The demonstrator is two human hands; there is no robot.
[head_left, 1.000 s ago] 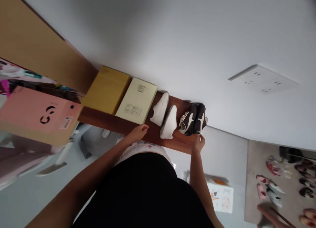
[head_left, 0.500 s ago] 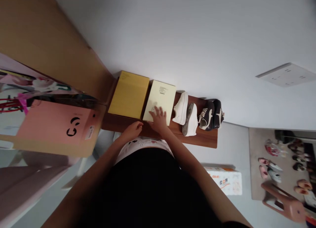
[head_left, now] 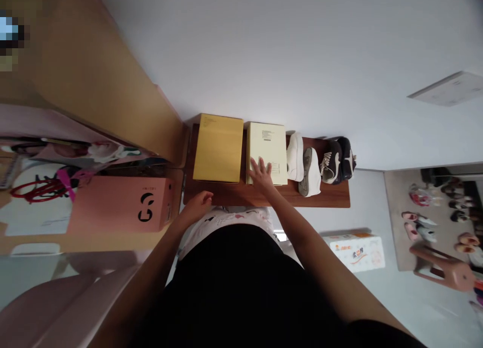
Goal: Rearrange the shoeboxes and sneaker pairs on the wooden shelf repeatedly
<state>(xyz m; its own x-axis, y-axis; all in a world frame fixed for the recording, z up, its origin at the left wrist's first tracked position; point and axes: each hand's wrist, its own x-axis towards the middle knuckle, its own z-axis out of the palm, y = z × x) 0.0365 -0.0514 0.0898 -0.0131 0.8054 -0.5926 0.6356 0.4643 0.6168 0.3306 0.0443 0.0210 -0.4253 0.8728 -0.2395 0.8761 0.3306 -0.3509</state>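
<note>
My right hand lies with spread fingers on the lower part of a cream box with small printed text. A yellow box is just left of it, separated by a narrow gap. Below the yellow box, near the front edge of the brown wooden shelf top, my left hand is closed with curled fingers; nothing shows in it. To the right of the cream box are a pair of white shoes and a pair of dark sneakers with light laces.
On the left, a pink box lies on a light wooden desk beside red cord. A pink chair is in front of it. A white-wrapped pack stands at lower right, with a pink stool and several shoes beyond.
The view has shifted, so the shelf and boxes sit farther right. My right hand stays on the cream box; my left hand remains curled near the shelf's front edge.
</note>
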